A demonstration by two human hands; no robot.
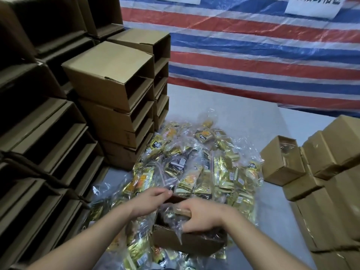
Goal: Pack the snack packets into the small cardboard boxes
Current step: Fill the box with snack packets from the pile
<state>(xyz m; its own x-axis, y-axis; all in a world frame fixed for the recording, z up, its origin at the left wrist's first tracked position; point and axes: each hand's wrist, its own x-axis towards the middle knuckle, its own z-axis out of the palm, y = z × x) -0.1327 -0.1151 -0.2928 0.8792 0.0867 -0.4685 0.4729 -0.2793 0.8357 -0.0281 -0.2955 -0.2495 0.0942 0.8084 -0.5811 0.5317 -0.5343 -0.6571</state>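
right now the small brown cardboard box (187,240) sits open near the person, resting on top of the heap of gold and black snack packets in clear plastic wrap (196,168) that spreads over the grey floor (224,106). the right hand (200,217) curls down into the box, fingers closed on a crinkled clear-wrapped bundle of packets (171,215) and pressing it inside. the left hand (150,199) pinches the far edge of the box, fingers bent over the cardboard. the main risk, as i judge it, is the footing: the box rests on loose, slippery packets, so a hard push could tip or slide it and spill the bundle. the plastic wrap looks to bulge above the rim and may catch in the flaps when they close. stacks of empty brown cardboard boxes (113,90) stand close on the left, and a swinging elbow could knock them. filled boxes (321,162) sit at right, before a red, white and blue striped tarp (263,55).
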